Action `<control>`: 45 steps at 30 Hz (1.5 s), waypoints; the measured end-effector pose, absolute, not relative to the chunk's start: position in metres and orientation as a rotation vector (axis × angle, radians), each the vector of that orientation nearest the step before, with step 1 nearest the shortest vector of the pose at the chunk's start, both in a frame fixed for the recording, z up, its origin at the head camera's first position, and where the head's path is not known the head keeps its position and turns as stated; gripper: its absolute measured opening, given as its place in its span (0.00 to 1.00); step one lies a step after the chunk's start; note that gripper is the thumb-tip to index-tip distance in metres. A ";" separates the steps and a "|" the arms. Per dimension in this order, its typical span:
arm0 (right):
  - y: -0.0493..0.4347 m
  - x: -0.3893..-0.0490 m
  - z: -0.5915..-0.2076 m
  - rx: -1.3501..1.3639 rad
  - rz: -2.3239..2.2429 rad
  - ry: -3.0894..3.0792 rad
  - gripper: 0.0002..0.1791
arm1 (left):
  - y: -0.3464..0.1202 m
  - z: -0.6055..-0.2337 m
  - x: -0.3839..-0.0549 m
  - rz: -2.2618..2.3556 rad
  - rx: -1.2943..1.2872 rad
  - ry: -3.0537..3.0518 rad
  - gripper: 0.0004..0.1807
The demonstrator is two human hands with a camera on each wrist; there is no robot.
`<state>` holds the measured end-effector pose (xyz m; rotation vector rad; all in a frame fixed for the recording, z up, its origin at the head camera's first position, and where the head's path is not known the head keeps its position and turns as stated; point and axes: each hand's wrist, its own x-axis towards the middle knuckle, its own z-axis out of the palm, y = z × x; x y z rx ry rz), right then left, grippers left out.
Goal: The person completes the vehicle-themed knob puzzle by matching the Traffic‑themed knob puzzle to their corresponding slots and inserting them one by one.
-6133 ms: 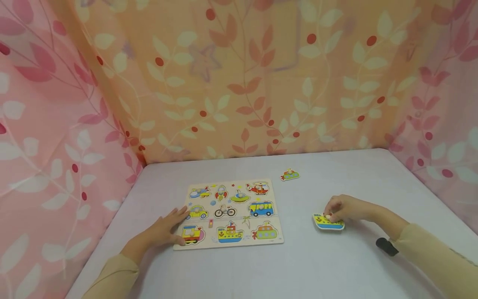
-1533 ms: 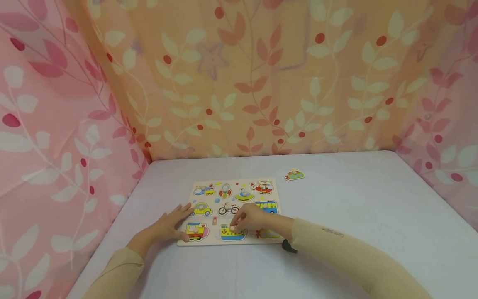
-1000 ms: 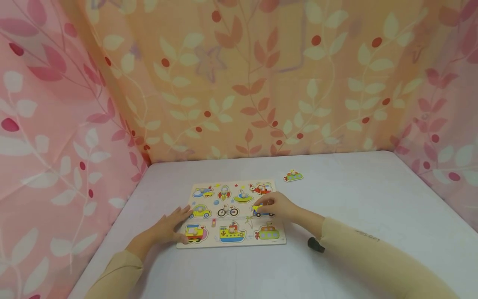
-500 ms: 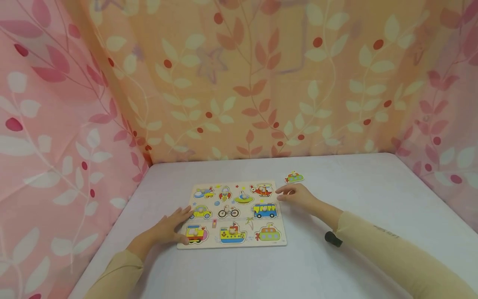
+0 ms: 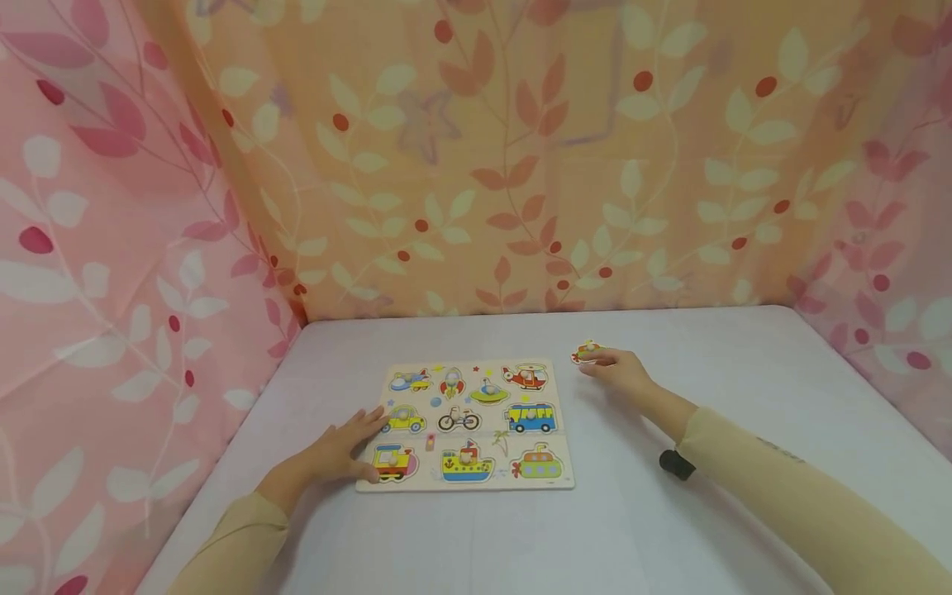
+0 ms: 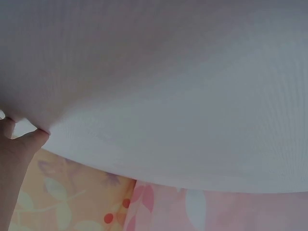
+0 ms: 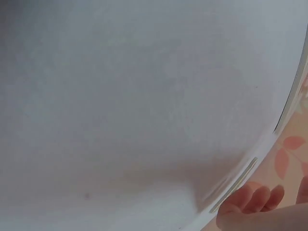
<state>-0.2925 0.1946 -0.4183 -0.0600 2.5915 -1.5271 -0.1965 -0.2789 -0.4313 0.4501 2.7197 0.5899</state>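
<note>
A wooden peg puzzle board [image 5: 497, 487] lies on the table, printed with vehicles. My left hand [image 5: 335, 450] rests on its left edge with fingers spread, beside the yellow car piece [image 5: 404, 419] and train piece [image 5: 391, 463]. Beyond the board's far right corner lies a small submarine puzzle piece [image 5: 588, 348], partly covered by the fingers of my right hand [image 5: 625, 376]. Those fingers reach over the piece near its knob; no clear pinch shows. The ship piece [image 5: 467, 464] sits in the board's front row, left of the submarine-shaped spot [image 5: 539, 463], which has no knob.
A white cloth covers the table [image 5: 521, 545]. Floral curtains [image 5: 461, 165] enclose the back and both sides. A small black object [image 5: 677, 464] sits at my right wrist. Both wrist views show mostly pale table surface.
My right hand has brought the ship piece from the right into the board and left it there. It has since moved back past the bus to the submarine piece. My left hand has stayed put.
</note>
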 end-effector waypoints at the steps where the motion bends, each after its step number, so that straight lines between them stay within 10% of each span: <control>1: 0.196 -0.294 -0.419 -0.052 -1.548 2.588 0.24 | -0.279 -0.431 -0.197 0.588 0.452 2.719 0.56; 45: 0.215 -0.360 -0.426 0.064 -1.341 2.541 0.26 | -0.275 -0.428 -0.195 0.595 0.433 2.718 0.55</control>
